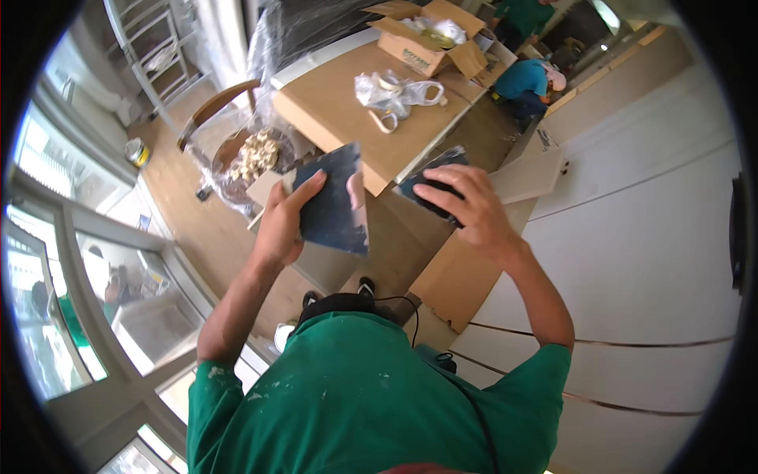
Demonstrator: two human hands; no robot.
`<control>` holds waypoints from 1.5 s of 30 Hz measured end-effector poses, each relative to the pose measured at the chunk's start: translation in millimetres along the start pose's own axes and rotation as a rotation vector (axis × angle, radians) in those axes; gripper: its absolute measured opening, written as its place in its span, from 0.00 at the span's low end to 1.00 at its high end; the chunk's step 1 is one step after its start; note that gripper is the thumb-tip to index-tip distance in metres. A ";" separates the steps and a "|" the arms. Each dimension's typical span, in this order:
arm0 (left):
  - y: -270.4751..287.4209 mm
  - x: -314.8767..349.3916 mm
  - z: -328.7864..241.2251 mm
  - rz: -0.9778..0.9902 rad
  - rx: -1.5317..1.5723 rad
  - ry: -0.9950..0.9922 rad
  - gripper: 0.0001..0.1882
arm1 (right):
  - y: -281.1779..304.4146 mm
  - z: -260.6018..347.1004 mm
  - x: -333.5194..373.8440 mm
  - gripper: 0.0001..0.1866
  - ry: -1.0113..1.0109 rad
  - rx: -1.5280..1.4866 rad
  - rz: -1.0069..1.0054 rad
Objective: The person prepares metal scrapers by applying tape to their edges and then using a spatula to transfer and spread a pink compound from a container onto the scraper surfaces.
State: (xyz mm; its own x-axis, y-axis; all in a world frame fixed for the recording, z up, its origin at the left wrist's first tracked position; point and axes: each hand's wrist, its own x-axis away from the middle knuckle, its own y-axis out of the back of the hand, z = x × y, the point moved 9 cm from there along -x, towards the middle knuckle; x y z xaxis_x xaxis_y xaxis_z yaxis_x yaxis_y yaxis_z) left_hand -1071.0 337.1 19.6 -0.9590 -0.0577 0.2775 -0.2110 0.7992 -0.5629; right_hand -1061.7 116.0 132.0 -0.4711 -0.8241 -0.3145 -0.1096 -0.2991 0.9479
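My left hand [286, 213] grips a flat, dark blue-grey rectangular sheet [330, 209] that looks like sandpaper, its thumb lying across the front. A pinkish patch shows by the sheet's right edge. To the right, my right hand [466, 201] is closed over a smaller dark flat piece [426, 189], fingers spread across its top. Whether that piece is a sanding block or folded sandpaper I cannot tell. The two pieces are held apart in the air, in front of my chest.
A brown-covered table [328, 118] bears a plastic bag with tape rolls [387, 91] and an open cardboard box [430, 43]. A plastic-wrapped chair [217, 118] stands left of it, a ladder [154, 55] behind. White panels [632, 237] line the right. A person in blue [521, 83] crouches far right.
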 end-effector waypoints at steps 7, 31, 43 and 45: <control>2.9 18.5 -44.2 0.115 -0.372 -0.250 0.16 | 1.0 70.9 -49.5 0.26 0.233 0.135 0.236; -6.2 69.9 -23.0 0.068 0.143 -0.060 0.18 | 72.4 101.1 -55.2 0.21 0.263 0.177 0.088; -23.3 72.9 -51.6 0.088 -0.131 -0.274 0.13 | 63.1 105.9 -63.0 0.21 0.293 0.287 0.184; -26.2 73.0 -57.0 0.100 -0.216 -0.339 0.13 | 57.7 102.8 -52.2 0.21 0.273 0.278 0.239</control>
State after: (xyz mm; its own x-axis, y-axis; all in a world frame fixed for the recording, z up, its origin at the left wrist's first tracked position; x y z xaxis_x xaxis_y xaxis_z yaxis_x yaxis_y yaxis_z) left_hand -1124.6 346.1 99.0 -0.9884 -0.1384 -0.0631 -0.1035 0.9159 -0.3878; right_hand -1133.4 191.2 208.3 -0.2677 -0.9621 -0.0521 -0.2744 0.0242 0.9613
